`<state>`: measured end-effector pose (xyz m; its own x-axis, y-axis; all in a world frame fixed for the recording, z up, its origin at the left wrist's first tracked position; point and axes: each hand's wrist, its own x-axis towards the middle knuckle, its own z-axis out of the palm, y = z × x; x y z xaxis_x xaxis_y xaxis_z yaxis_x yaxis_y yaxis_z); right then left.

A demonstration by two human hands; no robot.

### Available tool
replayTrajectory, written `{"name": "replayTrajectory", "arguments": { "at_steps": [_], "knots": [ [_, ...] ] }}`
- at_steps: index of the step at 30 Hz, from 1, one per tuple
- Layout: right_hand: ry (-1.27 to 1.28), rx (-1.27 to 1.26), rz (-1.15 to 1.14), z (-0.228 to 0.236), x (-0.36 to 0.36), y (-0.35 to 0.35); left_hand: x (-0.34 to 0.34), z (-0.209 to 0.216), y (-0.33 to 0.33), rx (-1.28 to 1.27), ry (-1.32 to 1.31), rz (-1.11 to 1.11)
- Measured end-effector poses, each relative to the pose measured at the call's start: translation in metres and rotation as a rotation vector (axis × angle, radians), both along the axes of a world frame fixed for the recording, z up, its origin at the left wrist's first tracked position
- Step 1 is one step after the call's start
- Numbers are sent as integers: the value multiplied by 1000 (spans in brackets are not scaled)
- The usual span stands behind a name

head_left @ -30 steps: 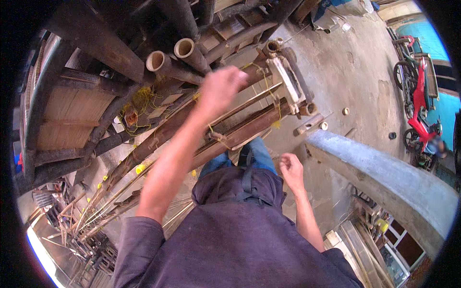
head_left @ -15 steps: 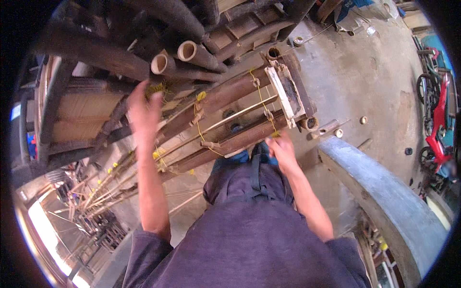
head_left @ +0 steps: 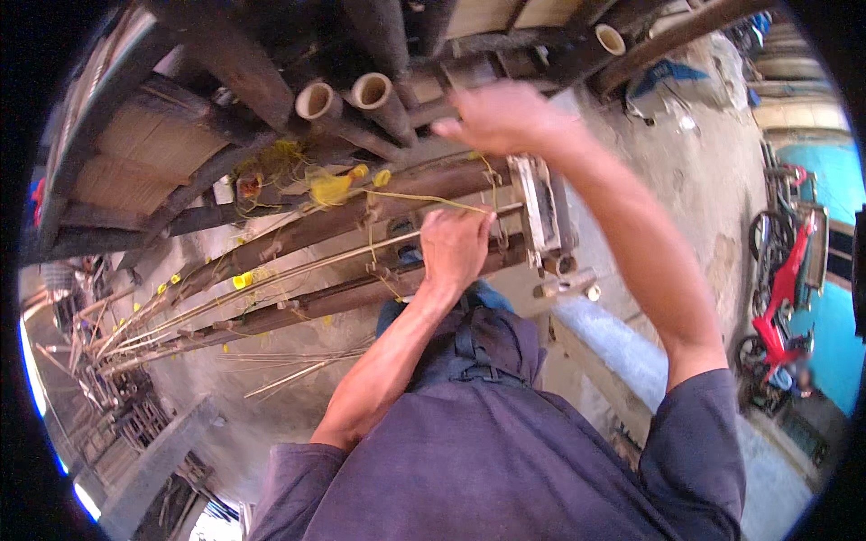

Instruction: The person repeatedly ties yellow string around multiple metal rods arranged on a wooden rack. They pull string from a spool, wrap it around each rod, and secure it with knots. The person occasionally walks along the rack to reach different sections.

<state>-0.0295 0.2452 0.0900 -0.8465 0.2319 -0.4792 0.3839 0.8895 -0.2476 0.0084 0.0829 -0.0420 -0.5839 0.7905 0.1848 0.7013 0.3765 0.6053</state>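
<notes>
In front of me runs a long frame of dark bamboo poles (head_left: 424,185) with thin pale rods (head_left: 347,248) lengthwise between them. My left hand (head_left: 456,248) is over the near side of the frame, its fingers closed on a thin yellow string (head_left: 424,197). From the far pole, the string stretches right to the fingertips. My right hand (head_left: 514,117) is raised over the far pole, near the frame's right end. Motion smears its fingers, so what they hold, if anything, is unclear. A tangle of yellow string (head_left: 329,187) lies on the far pole, left of both hands.
Dark bamboo furniture with open-ended tubes (head_left: 372,91) crowds the far side. A pale wooden end piece (head_left: 534,212) closes the frame's right end. Right of me stands a grey concrete ledge (head_left: 600,338). A red motorbike (head_left: 783,279) is farther right, and loose sticks (head_left: 311,368) lie on the floor.
My left hand has come right and nearer, drawing yellow string over the frame. My right hand has risen from the near pole to above the far pole. The view has shifted.
</notes>
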Motion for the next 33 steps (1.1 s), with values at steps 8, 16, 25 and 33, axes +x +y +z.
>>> {"name": "replayTrajectory", "arguments": {
  "at_steps": [8,16,25,33],
  "knots": [
    [532,-1113,-306,-59,130,-76,-2,-2,-14,27,-28,-34],
    [301,-568,-184,-140,178,-136,-64,59,82,146,-966,-126],
    [592,-339,-230,-118,215,-169,-186,-37,46,-419,-543,-169],
    [347,-1799,-1218,-128,97,-366,-310,-10,-161,-242,-260,-99]
  ]
}}
